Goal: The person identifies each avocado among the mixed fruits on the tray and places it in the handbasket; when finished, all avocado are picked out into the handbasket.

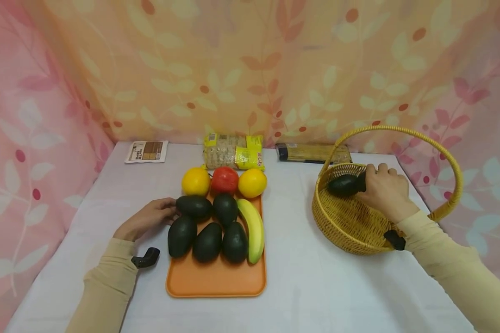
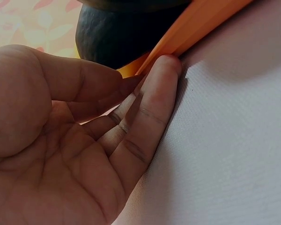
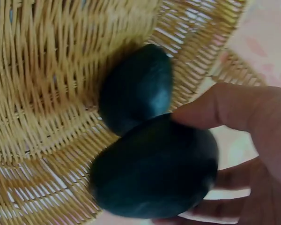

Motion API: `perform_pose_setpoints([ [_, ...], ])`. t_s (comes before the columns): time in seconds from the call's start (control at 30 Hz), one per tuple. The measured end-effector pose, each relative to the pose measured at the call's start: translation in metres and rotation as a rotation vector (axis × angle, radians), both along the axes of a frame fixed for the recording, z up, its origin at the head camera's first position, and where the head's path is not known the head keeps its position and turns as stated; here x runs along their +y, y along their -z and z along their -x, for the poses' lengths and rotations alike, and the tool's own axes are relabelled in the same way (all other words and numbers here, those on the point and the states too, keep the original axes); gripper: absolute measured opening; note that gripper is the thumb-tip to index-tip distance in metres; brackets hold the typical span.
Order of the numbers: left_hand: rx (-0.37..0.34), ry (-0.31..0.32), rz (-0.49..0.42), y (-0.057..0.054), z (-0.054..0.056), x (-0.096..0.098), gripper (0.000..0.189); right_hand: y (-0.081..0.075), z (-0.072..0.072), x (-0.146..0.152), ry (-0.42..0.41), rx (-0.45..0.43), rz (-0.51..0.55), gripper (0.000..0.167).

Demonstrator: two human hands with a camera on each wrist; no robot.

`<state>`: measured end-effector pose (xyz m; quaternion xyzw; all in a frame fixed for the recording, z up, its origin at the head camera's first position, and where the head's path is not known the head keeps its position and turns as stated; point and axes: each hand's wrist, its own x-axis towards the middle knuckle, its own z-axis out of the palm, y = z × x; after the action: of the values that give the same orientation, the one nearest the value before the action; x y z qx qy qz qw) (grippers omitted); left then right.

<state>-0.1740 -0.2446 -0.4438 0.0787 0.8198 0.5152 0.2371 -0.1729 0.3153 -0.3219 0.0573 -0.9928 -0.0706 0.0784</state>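
My right hand (image 1: 385, 189) reaches over the wicker basket (image 1: 346, 238) and grips a dark avocado (image 3: 154, 168) between thumb and fingers. Another avocado (image 3: 138, 89) lies inside against the woven wall, and the held one overlaps it in the right wrist view. At the left, my left hand (image 1: 152, 217) rests beside the orange tray (image 1: 216, 280), fingers fairly straight with their tips at its edge. Several avocados (image 1: 208, 243) lie on that tray, along with a banana (image 1: 255, 231) on the right side. Two yellow fruits (image 1: 196, 181) flank a red fruit (image 1: 225, 180) at its far end.
Behind the tray lies a yellow-and-clear package (image 1: 233, 151). A small brown-and-white packet (image 1: 146, 151) is at the back left, and a long flat package (image 1: 304, 152) at the back right. The basket's tall handle (image 1: 446, 157) arches over the right arm. Patterned curtains surround the white table (image 1: 291, 268).
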Motion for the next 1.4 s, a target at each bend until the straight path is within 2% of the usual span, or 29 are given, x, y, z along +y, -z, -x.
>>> perform_pose_setpoints([
  [0.13,0.006,-0.001,0.002,0.002,0.001,0.0,0.034,0.007,0.008,0.006,0.05,-0.112,-0.011,0.048],
  [0.43,-0.014,-0.009,0.022,0.002,0.002,-0.001,0.035,0.015,0.031,0.021,0.11,-0.28,0.034,0.043],
  [0.63,0.011,0.002,0.01,0.001,0.001,-0.001,0.035,0.025,0.035,0.026,0.096,-0.311,0.033,0.025],
  [0.8,0.021,0.008,0.013,-0.001,0.0,0.0,0.036,0.027,0.035,0.025,0.101,-0.317,0.008,0.029],
  [1.0,0.021,0.011,0.007,0.002,0.001,0.0,0.035,0.024,0.033,0.022,0.108,-0.317,-0.012,0.032],
  [1.1,0.022,0.013,0.009,0.003,0.001,0.0,0.035,0.021,0.028,0.018,0.087,-0.283,-0.023,0.04],
  [1.2,0.021,0.009,0.012,0.003,0.001,0.0,0.035,0.017,0.019,0.006,0.038,-0.184,-0.033,0.044],
  [1.3,0.023,0.008,0.011,0.002,0.001,0.0,0.034,0.012,0.007,-0.016,-0.052,0.007,-0.024,0.039],
  [1.4,0.014,0.0,0.009,0.001,0.001,0.001,0.034,0.008,-0.005,-0.041,-0.178,0.225,0.012,0.031],
])
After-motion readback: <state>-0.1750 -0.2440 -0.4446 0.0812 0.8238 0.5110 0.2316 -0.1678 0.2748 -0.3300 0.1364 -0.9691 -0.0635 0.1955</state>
